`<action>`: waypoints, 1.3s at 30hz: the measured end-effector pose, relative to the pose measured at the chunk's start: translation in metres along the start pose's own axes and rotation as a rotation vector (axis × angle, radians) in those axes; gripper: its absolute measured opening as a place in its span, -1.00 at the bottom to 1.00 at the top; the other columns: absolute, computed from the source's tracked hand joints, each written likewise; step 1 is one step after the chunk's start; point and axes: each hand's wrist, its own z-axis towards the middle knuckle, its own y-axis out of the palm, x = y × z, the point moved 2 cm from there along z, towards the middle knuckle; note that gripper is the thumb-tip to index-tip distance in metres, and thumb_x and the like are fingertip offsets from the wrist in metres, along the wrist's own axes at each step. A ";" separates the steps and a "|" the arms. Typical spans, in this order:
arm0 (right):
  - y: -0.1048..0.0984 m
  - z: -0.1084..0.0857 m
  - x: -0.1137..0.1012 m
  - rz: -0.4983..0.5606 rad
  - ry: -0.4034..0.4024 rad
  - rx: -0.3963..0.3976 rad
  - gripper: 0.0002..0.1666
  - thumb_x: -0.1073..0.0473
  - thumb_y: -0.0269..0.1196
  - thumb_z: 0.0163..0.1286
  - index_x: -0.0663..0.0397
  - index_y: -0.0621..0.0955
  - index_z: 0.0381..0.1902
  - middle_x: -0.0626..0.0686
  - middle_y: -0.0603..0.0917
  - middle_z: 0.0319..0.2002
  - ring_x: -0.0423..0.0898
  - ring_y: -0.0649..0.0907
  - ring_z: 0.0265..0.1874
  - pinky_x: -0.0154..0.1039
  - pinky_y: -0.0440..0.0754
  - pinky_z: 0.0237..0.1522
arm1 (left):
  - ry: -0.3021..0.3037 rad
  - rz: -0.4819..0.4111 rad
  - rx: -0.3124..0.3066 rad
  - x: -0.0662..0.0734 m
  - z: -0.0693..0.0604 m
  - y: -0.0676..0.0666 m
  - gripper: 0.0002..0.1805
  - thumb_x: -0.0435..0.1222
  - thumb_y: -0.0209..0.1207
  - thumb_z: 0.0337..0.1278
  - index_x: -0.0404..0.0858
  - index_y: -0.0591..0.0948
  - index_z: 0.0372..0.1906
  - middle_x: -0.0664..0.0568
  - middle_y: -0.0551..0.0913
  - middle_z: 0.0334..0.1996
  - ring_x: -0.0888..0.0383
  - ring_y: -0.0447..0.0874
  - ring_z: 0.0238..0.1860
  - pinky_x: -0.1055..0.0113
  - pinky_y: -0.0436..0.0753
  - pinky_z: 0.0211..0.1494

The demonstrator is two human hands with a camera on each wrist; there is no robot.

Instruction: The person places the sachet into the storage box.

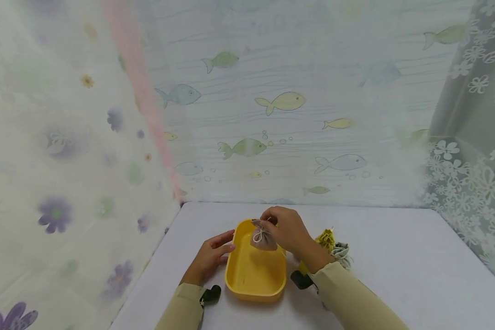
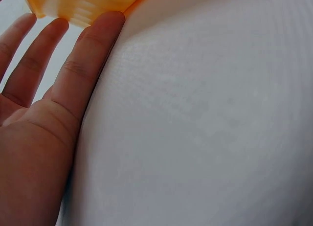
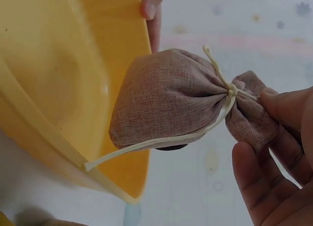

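My right hand (image 1: 288, 231) pinches the gathered top of a brownish-mauve cloth drawstring pouch (image 3: 168, 96), tied with a cream cord (image 3: 161, 140). In the head view the pouch hangs over the far part of a yellow plastic tub (image 1: 255, 275). Fairly straight fingers of my left hand (image 1: 210, 254) touch the tub's left side, and the left wrist view shows the fingertips (image 2: 110, 21) against its wall. No other object shows inside the tub.
To the right of the tub, partly behind my right forearm, lie a mustard-yellow pouch (image 1: 326, 239) and a grey-green pouch (image 1: 341, 253). A white-covered table (image 1: 396, 256) is underneath. Fish-printed and flowered curtains (image 1: 288, 101) stand behind and beside it.
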 end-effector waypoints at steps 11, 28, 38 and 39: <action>0.017 0.017 0.007 -0.008 0.057 -0.036 -0.94 0.04 0.38 0.44 -0.17 0.75 -0.24 -0.28 0.69 -0.38 -0.33 0.60 -0.43 -0.34 0.66 -0.29 | 0.003 -0.010 -0.010 -0.002 0.001 -0.001 -0.29 -0.05 0.43 0.21 0.02 0.50 0.47 -0.01 0.45 0.50 0.05 0.63 0.31 0.18 0.74 0.17; 0.054 0.031 0.025 0.029 0.198 -0.108 -0.92 0.08 0.36 0.46 -0.14 0.77 -0.16 -0.19 0.73 -0.30 -0.24 0.63 -0.36 -0.26 0.73 -0.17 | 0.016 -0.012 -0.014 0.000 -0.001 0.000 -0.35 -0.15 0.37 0.30 -0.03 0.50 0.47 -0.03 0.45 0.49 0.04 0.61 0.34 0.18 0.74 0.17; 0.059 0.030 0.026 0.049 0.232 -0.165 -0.87 0.04 0.37 0.45 -0.11 0.77 -0.13 -0.18 0.72 -0.31 -0.22 0.64 -0.33 -0.21 0.73 -0.13 | 0.028 -0.053 -0.021 0.001 -0.003 0.001 -0.36 -0.21 0.36 0.32 -0.08 0.50 0.47 -0.06 0.46 0.48 0.03 0.62 0.32 0.15 0.75 0.16; 0.058 0.030 0.025 0.050 0.231 -0.169 -0.87 0.04 0.37 0.45 -0.10 0.76 -0.13 -0.18 0.72 -0.31 -0.21 0.64 -0.33 -0.20 0.73 -0.12 | 0.029 -0.051 -0.021 0.002 -0.003 0.001 -0.36 -0.21 0.36 0.32 -0.08 0.49 0.47 -0.07 0.45 0.49 0.02 0.62 0.32 0.15 0.75 0.16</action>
